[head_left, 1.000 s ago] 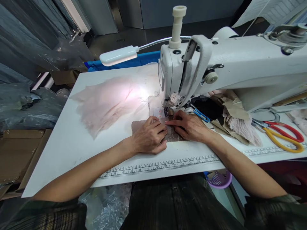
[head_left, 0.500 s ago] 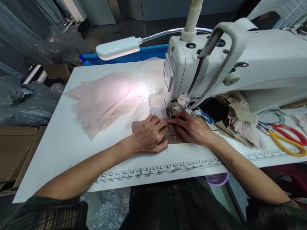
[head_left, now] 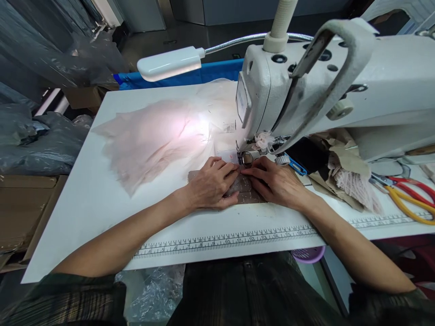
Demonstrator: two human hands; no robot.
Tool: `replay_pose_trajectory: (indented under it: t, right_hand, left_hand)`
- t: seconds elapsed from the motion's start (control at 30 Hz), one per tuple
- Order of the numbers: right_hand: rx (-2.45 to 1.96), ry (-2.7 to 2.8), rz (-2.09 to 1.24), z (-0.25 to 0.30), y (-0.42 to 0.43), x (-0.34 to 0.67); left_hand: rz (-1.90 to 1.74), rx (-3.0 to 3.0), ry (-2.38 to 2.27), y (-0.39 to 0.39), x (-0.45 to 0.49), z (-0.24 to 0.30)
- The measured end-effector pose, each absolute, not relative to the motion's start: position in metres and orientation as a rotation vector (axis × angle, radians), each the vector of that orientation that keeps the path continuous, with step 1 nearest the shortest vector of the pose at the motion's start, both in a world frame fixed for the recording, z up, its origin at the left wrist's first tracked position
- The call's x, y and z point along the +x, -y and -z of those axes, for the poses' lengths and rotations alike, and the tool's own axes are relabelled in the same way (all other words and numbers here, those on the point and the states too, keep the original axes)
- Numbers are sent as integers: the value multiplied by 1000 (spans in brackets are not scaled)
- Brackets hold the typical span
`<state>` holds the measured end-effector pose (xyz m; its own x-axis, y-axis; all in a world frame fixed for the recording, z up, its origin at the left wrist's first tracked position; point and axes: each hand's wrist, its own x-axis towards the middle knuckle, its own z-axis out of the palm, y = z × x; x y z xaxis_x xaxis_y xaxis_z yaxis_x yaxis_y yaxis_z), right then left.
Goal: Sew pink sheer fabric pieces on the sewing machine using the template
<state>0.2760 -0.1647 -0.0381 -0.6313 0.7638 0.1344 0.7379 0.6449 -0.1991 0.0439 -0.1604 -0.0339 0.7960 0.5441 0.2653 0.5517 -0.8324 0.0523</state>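
A white sewing machine (head_left: 326, 90) stands on a white table (head_left: 84, 199). My left hand (head_left: 212, 183) and my right hand (head_left: 277, 181) lie side by side just in front of the presser foot (head_left: 246, 158). Both press their curled fingers down on a small brownish piece of fabric (head_left: 243, 190), fingertips almost meeting at the needle. Sheer pink fabric (head_left: 152, 136) spreads to the left, lit by the lamp (head_left: 168, 63).
Red and yellow scissors (head_left: 408, 194) lie at the far right beside beige scraps (head_left: 343, 176). A blue snipper (head_left: 294, 165) sits behind my right hand. A printed ruler (head_left: 231, 237) runs along the front edge. Plastic bags and cardboard boxes (head_left: 20, 213) crowd the left.
The view has drawn closer to the machine. Both hands have slid a little forward toward the presser foot with the fabric piece.
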Motion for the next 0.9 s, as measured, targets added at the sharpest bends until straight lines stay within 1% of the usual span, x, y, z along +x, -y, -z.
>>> replay_pose_trajectory:
  t: [0.3, 0.4, 0.47, 0.73, 0.8, 0.9]
  right_hand:
    - [-1307, 2710, -60, 34, 164, 268]
    - [-1334, 2699, -83, 35, 164, 268]
    - [-1313, 2663, -182, 35, 162, 271]
    - [-1196, 2358, -800, 24, 145, 291]
    - [-1198, 2316, -893, 24, 140, 292]
    - [-1271, 2215, -896, 30, 135, 292]
  left_hand:
    - [382, -2973, 952, 151, 40, 34]
    - [363, -2986, 951, 147, 38, 34]
    - [361, -2993, 942, 143, 36, 35]
    - [374, -3000, 919, 134, 31, 37]
    - [357, -3003, 930, 133, 31, 37]
    - [347, -3005, 948, 132, 31, 38]
